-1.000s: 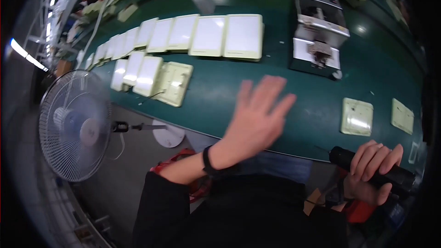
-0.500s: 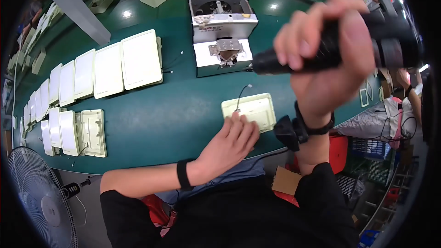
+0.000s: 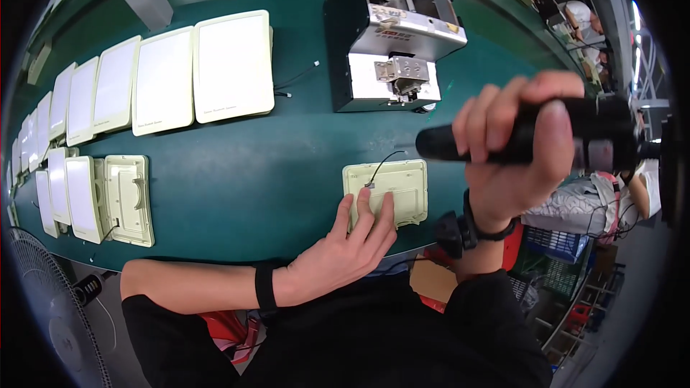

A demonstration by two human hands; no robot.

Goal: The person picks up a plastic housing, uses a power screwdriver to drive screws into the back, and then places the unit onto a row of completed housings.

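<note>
A pale cream plastic housing [image 3: 410, 197] lies inside-up on the bench, a short black wire [image 3: 376, 169] curling out of its upper part. My left hand [image 3: 345, 255] rests on its near left portion, fingers stretched and apart, one fingertip beside the wire's root. Raised to the right, my right hand [image 3: 521, 144] wraps round a black electric screwdriver [image 3: 445, 144]. Its nose points left, above and to the right of the housing. The thin bit is blurred by motion.
Behind the housing stands a boxy screw feeder [image 3: 395, 43]. White-faced panels [image 3: 233, 65] overlap in a row at left, a second stack with an upturned housing [image 3: 131, 201] nearer. A fan [image 3: 54, 316] stands lower left. Crates [image 3: 557, 244] and other people are at right.
The view has shifted, so the bench things sit differently. My right hand has come lower with the screwdriver, and my left fingers have spread apart on the housing.
</note>
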